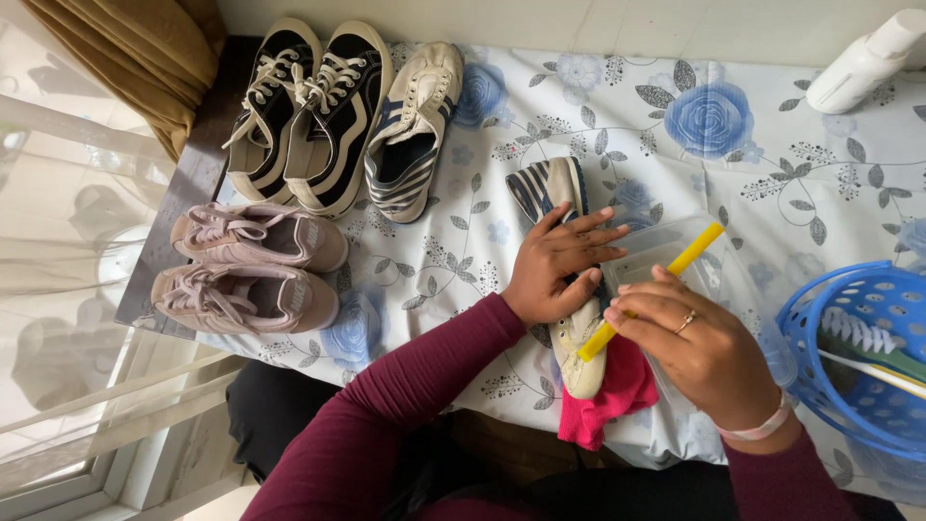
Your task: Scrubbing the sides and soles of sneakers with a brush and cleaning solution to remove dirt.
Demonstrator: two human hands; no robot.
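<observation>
My left hand lies flat on a cream and navy striped sneaker, pressing it onto the flowered tablecloth. The shoe's toe points toward me. My right hand grips a yellow-handled brush and holds it slantwise across the shoe's near end. A pink cloth lies under the toe. A clear plastic tub sits just behind my right hand.
The matching striped sneaker, a black and white pair and a pink pair stand at the left. A blue basket with brushes sits at the right edge, a white bottle at the far right.
</observation>
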